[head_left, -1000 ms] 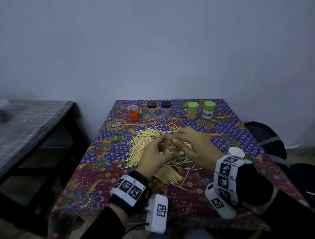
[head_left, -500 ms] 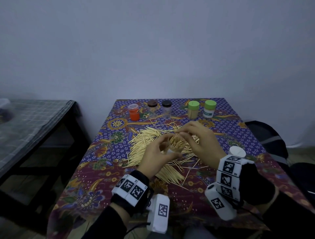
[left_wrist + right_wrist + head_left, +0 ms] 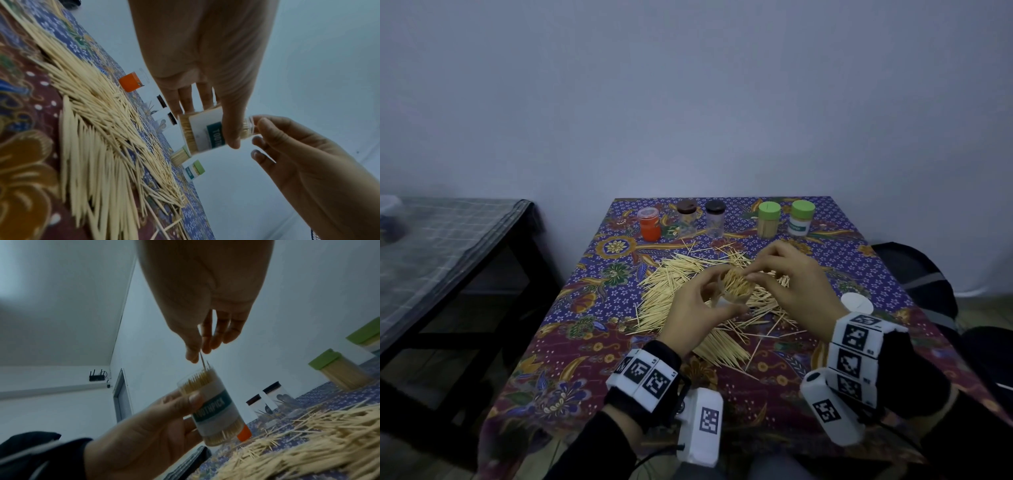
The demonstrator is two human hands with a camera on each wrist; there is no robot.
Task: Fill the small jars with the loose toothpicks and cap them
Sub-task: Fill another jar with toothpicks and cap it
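My left hand [image 3: 717, 291] grips a small clear jar [image 3: 736, 291] with a white and green "TOOTHPICK" label [image 3: 213, 408]. It holds the jar off the table, tilted, above the heap of loose toothpicks [image 3: 674, 284]. The jar has no cap and is packed with toothpicks standing on end. My right hand [image 3: 751, 274] is just above its mouth, with thumb and forefinger pinching a single toothpick [image 3: 202, 361] whose lower end is among the others. A white cap [image 3: 856, 303] lies on the cloth to the right of my right hand.
Along the far edge of the table [image 3: 839, 219] stand an orange jar [image 3: 649, 224], two dark-lidded clear jars [image 3: 687, 219], and two green-capped jars [image 3: 768, 219] holding toothpicks. A side table with a checked cloth [image 3: 448, 240] is at the left, a dark bag [image 3: 914, 274] at the right.
My right hand has risen from covering the jar's mouth to a pinch just above it. The left hand has tipped the jar so the toothpick tips show.
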